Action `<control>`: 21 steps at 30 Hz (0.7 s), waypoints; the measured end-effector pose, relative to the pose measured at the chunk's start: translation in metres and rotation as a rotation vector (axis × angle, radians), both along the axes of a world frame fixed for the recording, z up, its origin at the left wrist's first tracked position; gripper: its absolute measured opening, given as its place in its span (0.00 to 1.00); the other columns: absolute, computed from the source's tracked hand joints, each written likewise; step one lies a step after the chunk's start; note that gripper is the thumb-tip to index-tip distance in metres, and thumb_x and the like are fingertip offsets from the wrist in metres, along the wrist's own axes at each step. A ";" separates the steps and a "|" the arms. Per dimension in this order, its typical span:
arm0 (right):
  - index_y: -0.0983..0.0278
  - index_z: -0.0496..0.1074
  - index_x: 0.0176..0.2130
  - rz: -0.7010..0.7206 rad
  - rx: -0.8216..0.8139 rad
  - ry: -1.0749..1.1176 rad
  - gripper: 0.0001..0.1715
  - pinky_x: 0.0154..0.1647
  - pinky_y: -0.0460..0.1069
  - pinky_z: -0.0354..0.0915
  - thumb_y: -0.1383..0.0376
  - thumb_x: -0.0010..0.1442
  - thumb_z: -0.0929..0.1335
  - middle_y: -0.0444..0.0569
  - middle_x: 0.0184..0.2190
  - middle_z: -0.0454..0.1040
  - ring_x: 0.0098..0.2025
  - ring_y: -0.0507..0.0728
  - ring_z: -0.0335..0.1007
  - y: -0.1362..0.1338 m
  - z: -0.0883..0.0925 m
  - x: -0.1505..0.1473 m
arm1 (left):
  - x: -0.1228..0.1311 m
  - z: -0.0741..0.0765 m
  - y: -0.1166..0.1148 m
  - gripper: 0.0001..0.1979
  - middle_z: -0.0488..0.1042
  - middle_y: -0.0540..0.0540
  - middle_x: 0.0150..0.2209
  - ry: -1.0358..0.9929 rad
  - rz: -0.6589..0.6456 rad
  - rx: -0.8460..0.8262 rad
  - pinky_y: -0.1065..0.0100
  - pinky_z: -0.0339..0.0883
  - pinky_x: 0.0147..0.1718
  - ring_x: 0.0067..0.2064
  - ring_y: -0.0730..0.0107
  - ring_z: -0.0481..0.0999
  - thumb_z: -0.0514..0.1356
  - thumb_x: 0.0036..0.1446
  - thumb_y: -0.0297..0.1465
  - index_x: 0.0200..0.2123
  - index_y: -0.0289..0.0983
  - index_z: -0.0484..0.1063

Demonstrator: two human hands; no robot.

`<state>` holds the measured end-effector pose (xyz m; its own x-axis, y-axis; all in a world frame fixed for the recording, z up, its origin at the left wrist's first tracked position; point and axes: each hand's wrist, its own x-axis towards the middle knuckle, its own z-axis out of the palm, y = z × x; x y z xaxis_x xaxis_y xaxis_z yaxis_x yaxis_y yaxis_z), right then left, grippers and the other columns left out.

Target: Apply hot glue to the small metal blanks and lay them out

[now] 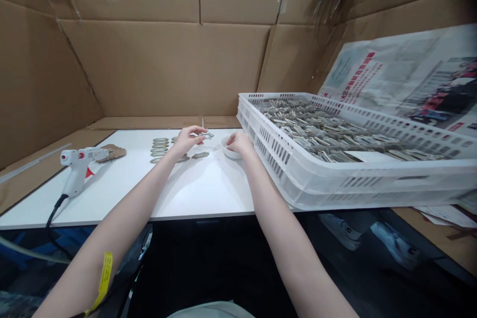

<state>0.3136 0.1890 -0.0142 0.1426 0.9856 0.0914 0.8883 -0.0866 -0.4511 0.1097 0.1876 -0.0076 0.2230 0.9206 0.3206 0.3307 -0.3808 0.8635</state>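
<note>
Between the thumb and fingers of my left hand (191, 140) is a small flat metal frame-like piece (207, 135), raised a little above the white table. My right hand (240, 142) reaches into a small white bowl (231, 153), its fingers pinched together. Whatever those fingertips touch is hidden inside the bowl. Below my left hand lies a similar oval metal piece (200, 155). A column of several such pieces (160, 147) is laid out to the left, and others are partly covered by my left hand and forearm.
A white glue gun (77, 169) rests at the left, its nozzle over a torn cardboard scrap (112, 152). A large white perforated crate (320, 184) packed with metal pieces (328, 131) stands at the right. Cardboard walls (160, 69) enclose the table (208, 194).
</note>
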 end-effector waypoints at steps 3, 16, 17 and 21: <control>0.60 0.80 0.34 -0.015 0.001 -0.004 0.12 0.41 0.48 0.65 0.71 0.47 0.72 0.49 0.39 0.81 0.44 0.58 0.76 0.000 0.000 0.000 | 0.001 0.001 -0.001 0.12 0.76 0.46 0.31 0.004 0.005 -0.008 0.71 0.65 0.27 0.32 0.68 0.76 0.65 0.52 0.31 0.41 0.36 0.76; 0.58 0.81 0.36 0.032 -0.045 -0.066 0.13 0.41 0.48 0.65 0.69 0.49 0.71 0.49 0.41 0.81 0.44 0.58 0.76 0.005 -0.003 0.000 | 0.002 0.002 -0.002 0.12 0.77 0.46 0.30 0.026 0.013 -0.021 0.71 0.66 0.29 0.33 0.68 0.77 0.65 0.52 0.32 0.41 0.35 0.76; 0.58 0.81 0.37 0.032 -0.052 -0.070 0.13 0.42 0.48 0.66 0.69 0.49 0.71 0.49 0.42 0.81 0.44 0.59 0.76 0.005 -0.002 0.000 | 0.001 0.001 -0.002 0.12 0.77 0.46 0.31 0.027 0.012 -0.020 0.70 0.67 0.29 0.33 0.68 0.77 0.65 0.52 0.32 0.40 0.35 0.76; 0.58 0.81 0.36 0.028 -0.057 -0.080 0.13 0.43 0.49 0.66 0.69 0.49 0.71 0.49 0.42 0.80 0.45 0.59 0.75 0.003 0.000 0.000 | 0.001 -0.001 0.001 0.12 0.78 0.45 0.32 0.025 0.004 -0.016 0.69 0.68 0.31 0.32 0.68 0.77 0.65 0.51 0.33 0.40 0.36 0.76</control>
<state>0.3131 0.1918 -0.0141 0.1098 0.9930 0.0446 0.9236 -0.0853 -0.3738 0.1105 0.1881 -0.0083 0.2272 0.9265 0.2998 0.3535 -0.3654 0.8611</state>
